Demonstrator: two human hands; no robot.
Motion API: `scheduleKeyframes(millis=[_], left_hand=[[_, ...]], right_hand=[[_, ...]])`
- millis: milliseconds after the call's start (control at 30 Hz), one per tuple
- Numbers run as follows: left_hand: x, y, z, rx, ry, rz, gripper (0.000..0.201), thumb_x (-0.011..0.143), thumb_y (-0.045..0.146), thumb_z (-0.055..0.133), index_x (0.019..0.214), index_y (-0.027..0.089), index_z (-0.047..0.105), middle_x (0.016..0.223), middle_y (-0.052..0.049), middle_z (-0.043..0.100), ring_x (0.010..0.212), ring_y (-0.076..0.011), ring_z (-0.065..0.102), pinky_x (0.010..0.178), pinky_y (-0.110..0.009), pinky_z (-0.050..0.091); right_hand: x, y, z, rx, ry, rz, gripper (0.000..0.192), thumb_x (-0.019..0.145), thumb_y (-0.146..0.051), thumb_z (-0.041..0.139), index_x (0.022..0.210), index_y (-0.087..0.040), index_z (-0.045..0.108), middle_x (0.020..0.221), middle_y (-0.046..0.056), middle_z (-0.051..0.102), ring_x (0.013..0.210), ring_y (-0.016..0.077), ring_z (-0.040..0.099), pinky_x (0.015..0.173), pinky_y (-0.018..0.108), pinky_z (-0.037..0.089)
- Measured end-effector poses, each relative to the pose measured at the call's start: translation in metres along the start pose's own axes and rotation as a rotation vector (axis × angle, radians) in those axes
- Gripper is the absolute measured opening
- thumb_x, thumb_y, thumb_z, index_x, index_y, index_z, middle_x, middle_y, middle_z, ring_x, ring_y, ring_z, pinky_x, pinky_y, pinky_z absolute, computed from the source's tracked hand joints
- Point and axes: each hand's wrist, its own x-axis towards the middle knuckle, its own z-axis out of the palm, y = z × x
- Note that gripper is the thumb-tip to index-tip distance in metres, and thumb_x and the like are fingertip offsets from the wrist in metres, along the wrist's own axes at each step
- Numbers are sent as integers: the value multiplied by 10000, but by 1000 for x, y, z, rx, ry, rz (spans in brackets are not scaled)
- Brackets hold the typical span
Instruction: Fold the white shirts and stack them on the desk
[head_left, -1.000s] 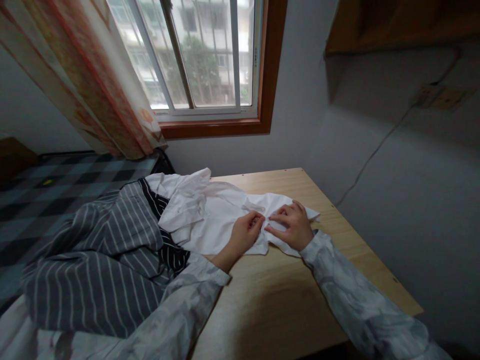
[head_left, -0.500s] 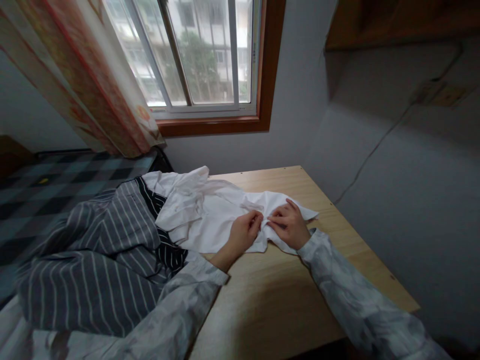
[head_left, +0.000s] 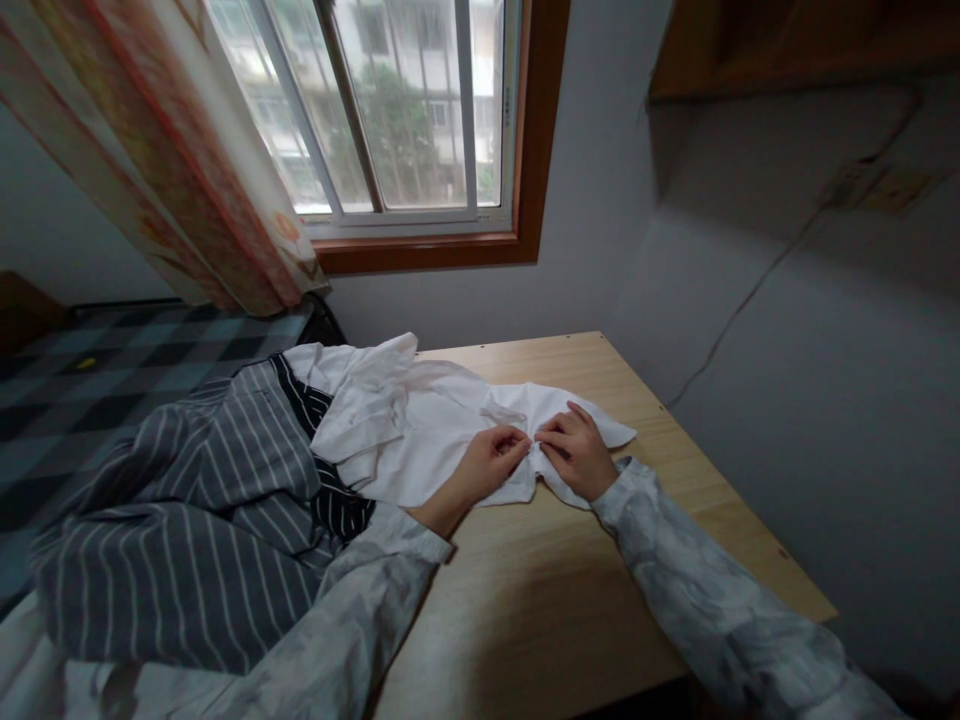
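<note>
Wooden table (head_left: pixel 600 600) bears one white shirt (head_left: pixel 420 440); left hand (head_left: pixel 491 462) and right hand (head_left: pixel 574 452) pinch its near hem; one striped garment (head_left: pixel 180 520) lies beside the shirt.

My fingers (head_left: pixel 517 440) meet over a fold of the white shirt (head_left: pixel 420 430), hiding the cloth pinched beneath, and the striped garment (head_left: pixel 187 520) runs off the left edge.

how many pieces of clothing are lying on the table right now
2. A white shirt lies across the table's middle, pinched by both hands; a grey striped garment is heaped on the left edge. More may lie hidden beneath.
</note>
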Motion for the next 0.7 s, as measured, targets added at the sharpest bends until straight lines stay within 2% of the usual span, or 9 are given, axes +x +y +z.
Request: scheduleKeyframes(millis=[133,267,433,500,567,633,667,700], left_hand=[[-1,-5,2,183,56,42,282,994,402,628,864,183,749,815,-33,735,755,-178,613,700,-272,446],[-2,-10,5,323,137,53,236,1003,347,610,867,193,725,831,-45,741,747,-182,629,705,-282,444],[-1,-10,4,164,338,-22,277,1034,427,566,930,198,681,745,0,667,583,-142,569,608,-265,441],[0,-11,3,82,408,-69,323,1037,494,558,964,202,674,716,19,633,539,-133,540,561,-257,424],[0,-12,2,36,429,-97,358,1037,535,552,989,203,677,723,20,630,539,-133,540,546,-253,415],[0,-12,1,53,405,-86,375,1045,546,542,1010,204,691,773,5,661,585,-137,564,573,-255,425],[-1,-12,1,86,382,-62,373,1048,540,541,1017,203,699,808,-6,680,628,-144,582,603,-259,437],[-1,-12,1,132,358,-30,366,1049,530,547,1017,203,708,844,-18,698,679,-153,599,641,-265,448]], right_hand=[[-1,1,1,-3,-31,11,170,1003,-185,666,954,-279,798,931,16,727,955,216,679,1272,560,338],[0,-2,2,-10,-47,8,159,1006,-220,681,935,-288,806,912,13,735,948,217,681,1265,567,352],[1,-1,-6,37,-11,-1,125,1001,-260,684,926,-274,783,911,30,731,951,230,680,1238,547,396],[0,4,-13,92,7,16,136,993,-256,653,894,-252,746,932,48,723,964,242,675,1169,527,459],[-1,13,-20,150,-11,34,195,1003,-246,587,850,-239,708,940,63,708,956,246,668,1047,480,530],[-3,26,-24,140,7,76,177,1009,-268,576,907,-233,718,999,82,705,999,261,663,978,457,550],[-4,33,-25,103,31,104,140,1000,-298,609,999,-230,732,1075,98,710,1060,279,659,996,470,546],[-6,40,-24,50,58,132,195,978,-337,660,1120,-222,729,1174,121,706,1140,305,645,1043,499,530]])
